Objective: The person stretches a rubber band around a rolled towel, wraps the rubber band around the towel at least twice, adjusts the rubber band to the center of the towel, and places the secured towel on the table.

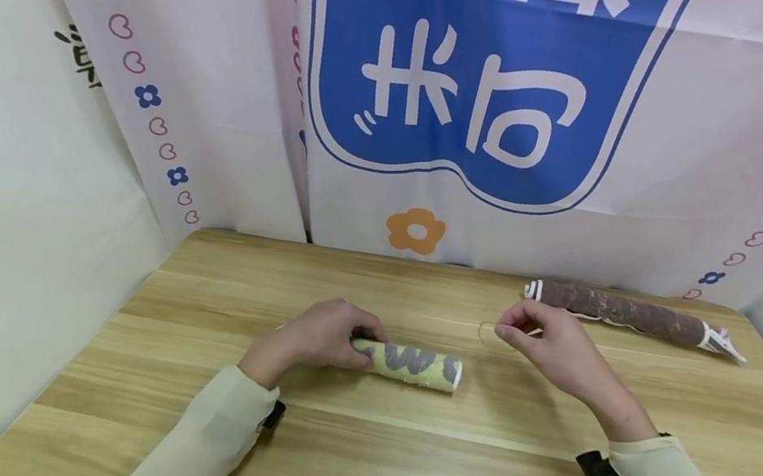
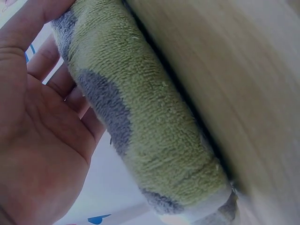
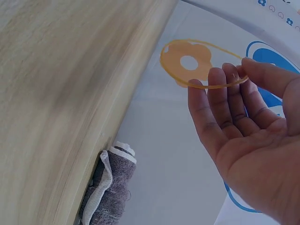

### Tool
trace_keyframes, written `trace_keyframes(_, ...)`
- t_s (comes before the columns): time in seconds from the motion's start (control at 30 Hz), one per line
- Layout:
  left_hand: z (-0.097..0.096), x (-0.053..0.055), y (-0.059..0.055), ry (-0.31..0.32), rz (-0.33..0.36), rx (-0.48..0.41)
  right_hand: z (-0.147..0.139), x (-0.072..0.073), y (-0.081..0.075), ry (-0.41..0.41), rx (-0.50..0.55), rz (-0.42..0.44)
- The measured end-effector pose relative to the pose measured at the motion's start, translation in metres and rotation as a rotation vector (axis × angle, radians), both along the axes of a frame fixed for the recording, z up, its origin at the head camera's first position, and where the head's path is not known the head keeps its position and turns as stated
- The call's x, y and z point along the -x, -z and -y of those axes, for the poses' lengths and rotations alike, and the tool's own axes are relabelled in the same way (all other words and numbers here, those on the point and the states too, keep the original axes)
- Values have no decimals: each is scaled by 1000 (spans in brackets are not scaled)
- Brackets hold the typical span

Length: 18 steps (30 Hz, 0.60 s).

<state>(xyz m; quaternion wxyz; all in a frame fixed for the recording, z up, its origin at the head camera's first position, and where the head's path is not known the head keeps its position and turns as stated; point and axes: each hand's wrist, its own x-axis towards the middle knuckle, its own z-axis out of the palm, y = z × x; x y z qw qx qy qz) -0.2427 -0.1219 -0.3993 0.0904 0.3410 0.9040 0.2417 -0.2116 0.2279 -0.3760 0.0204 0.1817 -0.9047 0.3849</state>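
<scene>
A rolled towel (image 1: 410, 364), yellow-green with grey patches and a white edge at its right end, lies sideways on the table. My left hand (image 1: 318, 334) grips it near its left end, thumb on the near side and fingers at the far side. In the left wrist view the terry roll (image 2: 150, 117) runs past the palm. Off to the right and above the table, my right hand (image 1: 557, 348) pinches a thin yellow rubber band (image 3: 215, 86) between thumb and fingertips. The band hangs as a loose loop, apart from the towel.
At the table's back right lies a longer brown rolled towel (image 1: 622, 310) with white edging and a tag at its right end. A printed white cloth (image 1: 229, 166) hangs behind the wooden table (image 1: 392, 462) and along its left side.
</scene>
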Motion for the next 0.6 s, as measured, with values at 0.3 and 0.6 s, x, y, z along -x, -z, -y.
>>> trace_keyframes(0.3,-6,-3,-4,-23,29,21,2,0,0,-1,-4,-10)
trace_keyframes(0.6,-22,-5,3,2,-6,3,5,-2,1,-15,15,-1)
